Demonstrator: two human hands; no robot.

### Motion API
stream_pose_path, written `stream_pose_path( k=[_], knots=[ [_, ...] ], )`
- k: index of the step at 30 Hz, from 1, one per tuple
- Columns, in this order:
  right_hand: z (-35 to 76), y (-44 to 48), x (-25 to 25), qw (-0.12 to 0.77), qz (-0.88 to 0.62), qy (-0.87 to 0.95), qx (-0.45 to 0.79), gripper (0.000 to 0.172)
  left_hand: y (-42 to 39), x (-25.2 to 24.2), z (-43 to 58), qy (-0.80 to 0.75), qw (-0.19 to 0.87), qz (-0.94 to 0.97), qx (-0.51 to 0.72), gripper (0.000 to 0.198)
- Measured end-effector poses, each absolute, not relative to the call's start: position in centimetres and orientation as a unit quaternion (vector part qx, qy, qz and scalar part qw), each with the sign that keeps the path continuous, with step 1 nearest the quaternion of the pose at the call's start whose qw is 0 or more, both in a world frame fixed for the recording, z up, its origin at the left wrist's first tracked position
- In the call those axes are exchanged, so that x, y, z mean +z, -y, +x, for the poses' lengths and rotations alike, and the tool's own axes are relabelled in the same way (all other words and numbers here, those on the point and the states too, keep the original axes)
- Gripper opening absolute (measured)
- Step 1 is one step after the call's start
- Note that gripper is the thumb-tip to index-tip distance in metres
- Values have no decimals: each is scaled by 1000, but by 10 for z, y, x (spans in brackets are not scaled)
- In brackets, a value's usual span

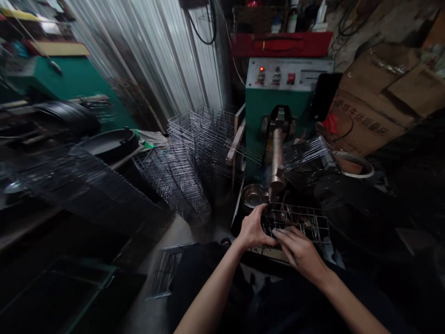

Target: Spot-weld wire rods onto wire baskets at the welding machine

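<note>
A wire rack [314,219] lies low in front of me, below the welding arm of a green machine. My left hand [255,229] is closed round its left edge, fingers toward the back and thumb at the front. My right hand [299,250] grips the rack's front side, fingers close together and pointing left toward my left thumb. Its palm and thumb are partly hidden. Just above the rack hangs the thick copper-coloured arm [278,153] of the machine. A small round metal dish [253,195] sits behind my left hand.
The green machine [255,111] has a lit red lamp and a dark phone-like object [325,96] on its front. Stacked wire mesh panels [174,178] stand at the left. A bundle of wires [306,153] lies right of the arm, near a cardboard box [368,116].
</note>
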State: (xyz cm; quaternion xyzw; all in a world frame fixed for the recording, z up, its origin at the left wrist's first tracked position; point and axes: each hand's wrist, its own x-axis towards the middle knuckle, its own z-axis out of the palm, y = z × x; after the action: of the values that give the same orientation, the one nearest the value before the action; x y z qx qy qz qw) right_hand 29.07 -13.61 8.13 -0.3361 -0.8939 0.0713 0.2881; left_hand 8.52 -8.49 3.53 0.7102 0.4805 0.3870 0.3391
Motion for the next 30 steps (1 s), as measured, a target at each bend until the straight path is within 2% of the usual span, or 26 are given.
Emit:
stream_pose_path(
  k=[11,17,30],
  knots=[
    [297,138,73,269,-334,903,32,54,92,33,91,-480,382,671,416,110],
    [293,128,68,320,-346,881,51,48,80,34,91,-473,379,677,417,109],
    [287,107,70,322,-350,878,58,42,64,36,89,-487,358,688,401,111]
  ],
)
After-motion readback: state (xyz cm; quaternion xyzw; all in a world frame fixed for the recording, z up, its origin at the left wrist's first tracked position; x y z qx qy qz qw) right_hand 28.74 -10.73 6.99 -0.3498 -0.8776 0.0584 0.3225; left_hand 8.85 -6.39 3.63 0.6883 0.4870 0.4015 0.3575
